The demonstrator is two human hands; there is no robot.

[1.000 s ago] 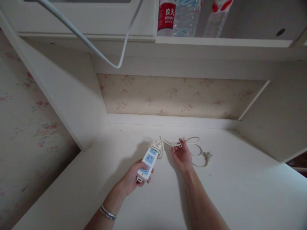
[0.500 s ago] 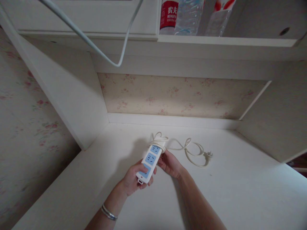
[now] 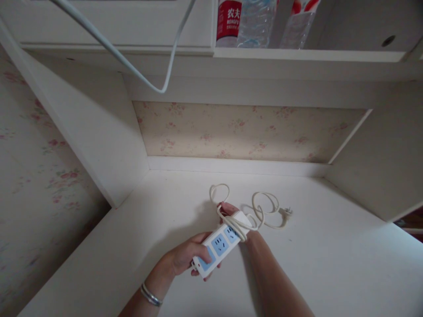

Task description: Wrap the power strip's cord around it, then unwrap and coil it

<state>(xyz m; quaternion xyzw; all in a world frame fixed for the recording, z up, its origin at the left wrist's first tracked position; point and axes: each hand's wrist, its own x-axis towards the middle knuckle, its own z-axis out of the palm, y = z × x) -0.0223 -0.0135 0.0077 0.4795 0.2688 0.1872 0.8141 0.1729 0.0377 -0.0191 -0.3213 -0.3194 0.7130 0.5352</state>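
A white power strip (image 3: 224,241) with blue socket faces is gripped at its near end by my left hand (image 3: 190,255), thumb on top of the last socket. It points up and to the right above the white desk. Its pale cord (image 3: 238,229) is wound around the far end. My right hand (image 3: 228,208) reaches behind that end, and its fingertips are closed on the cord at the left side; the strip hides most of this hand. One loop stands out beyond the fingers. The rest of the cord lies coiled on the desk to the right, ending in a plug (image 3: 287,213).
White panels (image 3: 99,127) flank the desk (image 3: 330,255) on both sides. Overhead is a shelf (image 3: 297,53) holding plastic bottles (image 3: 256,24). A bent white rod or cable (image 3: 132,68) hangs across the upper left. Floral wallpaper (image 3: 231,132) covers the back.
The power strip has swung clockwise and come nearer, its far end now further right. My right hand has moved from beside the strip to behind its far end, onto the cord.
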